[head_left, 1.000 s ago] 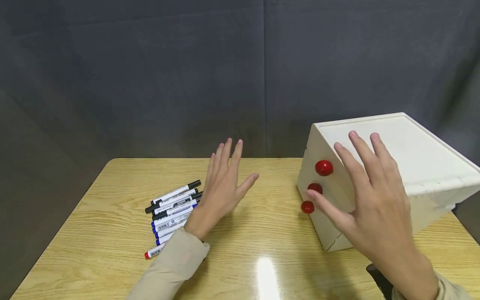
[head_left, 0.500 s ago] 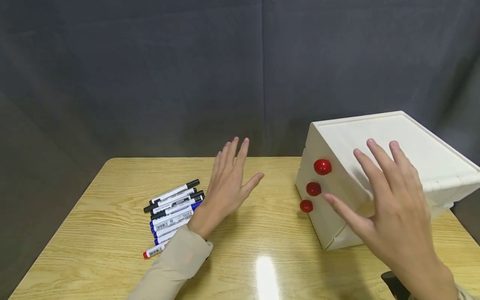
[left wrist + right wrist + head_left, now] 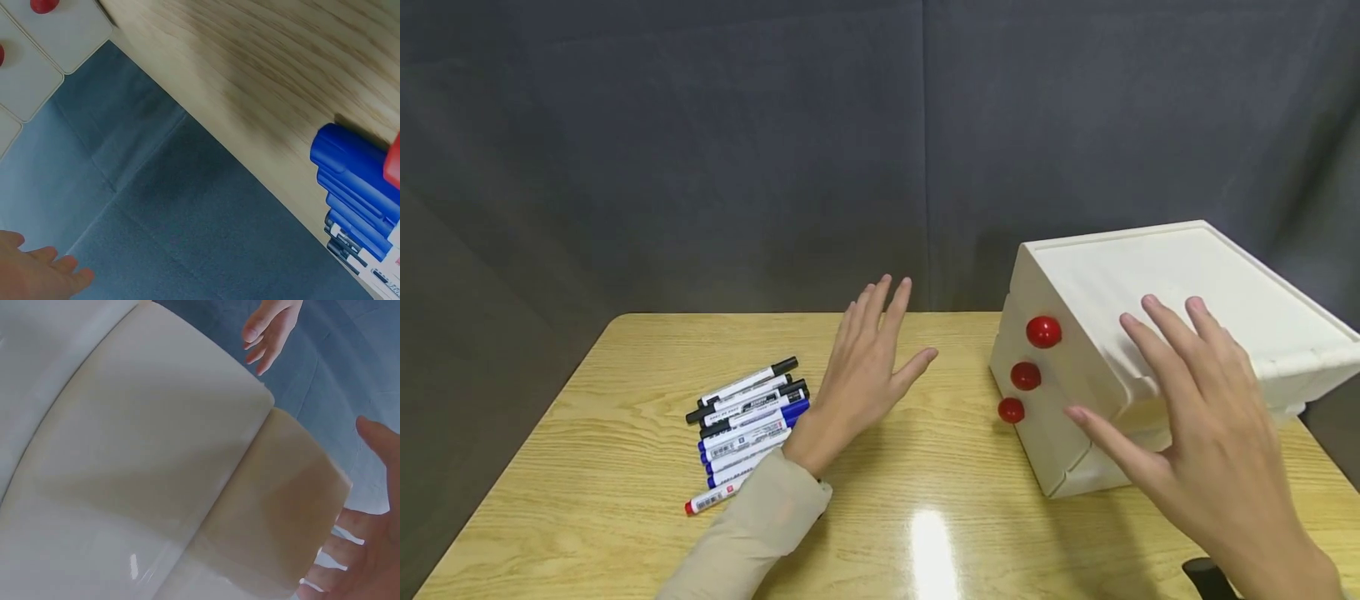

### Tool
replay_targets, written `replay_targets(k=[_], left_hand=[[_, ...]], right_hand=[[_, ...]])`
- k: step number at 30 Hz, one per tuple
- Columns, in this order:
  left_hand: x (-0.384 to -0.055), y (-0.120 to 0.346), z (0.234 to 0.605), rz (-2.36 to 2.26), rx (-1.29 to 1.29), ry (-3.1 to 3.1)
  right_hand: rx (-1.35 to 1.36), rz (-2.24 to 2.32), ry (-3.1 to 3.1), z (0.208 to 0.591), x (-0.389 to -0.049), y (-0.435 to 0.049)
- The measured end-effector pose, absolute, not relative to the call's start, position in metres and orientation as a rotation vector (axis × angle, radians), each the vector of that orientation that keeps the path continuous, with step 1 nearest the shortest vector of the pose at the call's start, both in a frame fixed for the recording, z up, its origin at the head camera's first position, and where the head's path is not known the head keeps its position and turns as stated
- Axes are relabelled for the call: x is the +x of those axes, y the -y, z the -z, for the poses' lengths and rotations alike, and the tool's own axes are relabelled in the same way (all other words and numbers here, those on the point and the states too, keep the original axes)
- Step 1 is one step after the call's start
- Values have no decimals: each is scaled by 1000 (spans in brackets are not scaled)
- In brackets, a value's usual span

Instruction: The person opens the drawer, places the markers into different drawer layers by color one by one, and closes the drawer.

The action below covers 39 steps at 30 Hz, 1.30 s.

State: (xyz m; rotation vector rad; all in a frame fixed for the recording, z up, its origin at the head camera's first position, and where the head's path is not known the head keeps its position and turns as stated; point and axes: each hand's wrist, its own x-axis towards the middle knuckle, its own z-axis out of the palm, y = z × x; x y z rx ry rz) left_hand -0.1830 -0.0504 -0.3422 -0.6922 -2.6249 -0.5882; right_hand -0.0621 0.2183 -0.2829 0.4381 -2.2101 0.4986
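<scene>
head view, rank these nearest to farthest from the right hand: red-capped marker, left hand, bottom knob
1. Bottom knob, left of the right hand
2. Left hand, farther left
3. Red-capped marker, leftmost, on the table

Left grip (image 3: 859,377), right grip (image 3: 1219,425) raised, fingers (image 3: 1169,328) extended.

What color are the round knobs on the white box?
The knobs are shiny red, seen best in the head view.
</scene>
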Motion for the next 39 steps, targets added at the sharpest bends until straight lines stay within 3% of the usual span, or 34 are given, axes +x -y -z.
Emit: replay_targets(k=[39], left_hand=[[-177,18,334,666,-835,2560]], right_hand=[[562,-471,2286,299,-52,-252]])
